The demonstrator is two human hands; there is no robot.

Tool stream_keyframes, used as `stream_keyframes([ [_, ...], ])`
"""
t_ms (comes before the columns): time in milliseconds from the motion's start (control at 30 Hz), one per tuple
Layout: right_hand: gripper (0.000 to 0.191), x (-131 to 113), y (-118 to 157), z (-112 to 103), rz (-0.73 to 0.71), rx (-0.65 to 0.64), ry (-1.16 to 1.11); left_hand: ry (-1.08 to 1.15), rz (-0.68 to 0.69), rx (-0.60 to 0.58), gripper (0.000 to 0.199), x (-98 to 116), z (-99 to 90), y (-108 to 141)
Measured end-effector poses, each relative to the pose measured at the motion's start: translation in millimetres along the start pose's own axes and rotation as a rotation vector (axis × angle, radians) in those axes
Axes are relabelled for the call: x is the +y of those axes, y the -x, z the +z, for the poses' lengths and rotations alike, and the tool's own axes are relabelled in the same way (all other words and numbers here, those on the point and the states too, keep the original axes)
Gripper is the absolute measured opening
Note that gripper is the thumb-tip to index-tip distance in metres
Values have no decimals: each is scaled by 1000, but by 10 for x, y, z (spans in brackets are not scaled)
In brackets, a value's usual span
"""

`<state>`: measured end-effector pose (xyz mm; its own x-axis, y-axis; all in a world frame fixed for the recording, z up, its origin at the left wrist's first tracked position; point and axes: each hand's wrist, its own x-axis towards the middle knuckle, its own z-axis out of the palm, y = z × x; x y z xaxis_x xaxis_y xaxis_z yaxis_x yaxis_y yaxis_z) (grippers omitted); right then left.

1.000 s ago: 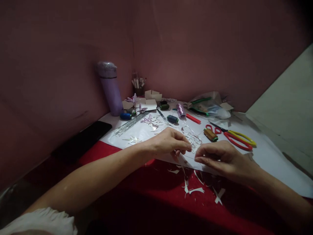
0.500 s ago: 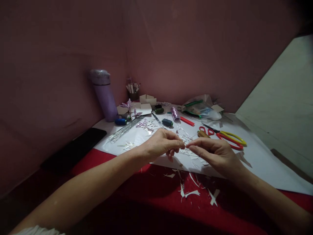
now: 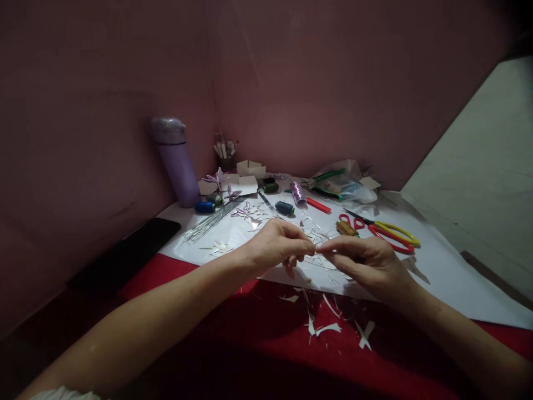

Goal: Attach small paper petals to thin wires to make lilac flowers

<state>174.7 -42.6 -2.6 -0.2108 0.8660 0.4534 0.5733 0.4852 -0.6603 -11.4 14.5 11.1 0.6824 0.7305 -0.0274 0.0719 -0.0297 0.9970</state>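
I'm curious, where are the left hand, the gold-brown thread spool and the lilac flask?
Left hand [image 3: 278, 243]: head view, back of the hand.
Gold-brown thread spool [image 3: 346, 228]: head view, wound thread.
Lilac flask [image 3: 180, 173]: head view, middle of its body.

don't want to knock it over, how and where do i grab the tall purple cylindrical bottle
Hold the bottle around its straight body, below the dark band, probably from the right, above the blue thread spool near its base: the bottle stands upright, with the pinkish wall close on its left.
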Motion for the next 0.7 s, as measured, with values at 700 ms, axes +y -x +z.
stream_keyframes([
  [700,12,34,52,-2,-160,7,151,-10,-83,65,9,42,18,-1],
])
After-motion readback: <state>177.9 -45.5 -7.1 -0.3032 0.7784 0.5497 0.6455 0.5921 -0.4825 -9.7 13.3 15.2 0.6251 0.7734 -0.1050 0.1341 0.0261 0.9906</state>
